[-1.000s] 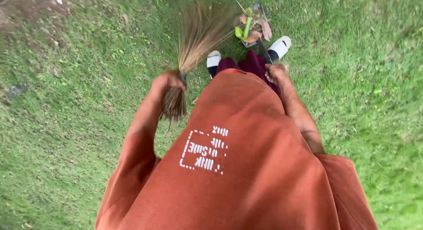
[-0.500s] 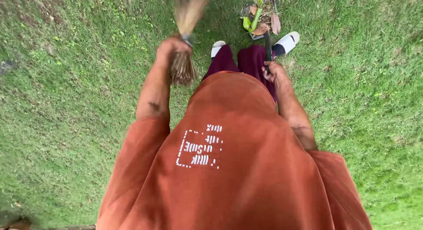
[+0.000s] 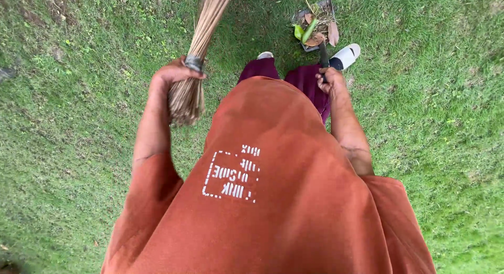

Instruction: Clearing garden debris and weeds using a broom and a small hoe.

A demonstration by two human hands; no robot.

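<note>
My left hand (image 3: 173,74) grips a bundled stick broom (image 3: 202,48) near its bound end, the bristles pointing up and away over the grass. My right hand (image 3: 332,80) holds the dark handle of a dustpan (image 3: 315,14) that rests on the lawn ahead of my feet. Dry brown leaves and a green leaf (image 3: 310,31) lie in the pan. My rust-orange shirt fills the lower middle of the view.
Green lawn (image 3: 446,122) spreads on all sides. My white sandals (image 3: 346,54) and maroon trousers (image 3: 307,77) show just behind the dustpan. A patch of bare soil (image 3: 47,6) lies at the top left.
The broom has swung from spread low over the grass to pointing straight away, raised higher. My right hand stays on the dustpan handle.
</note>
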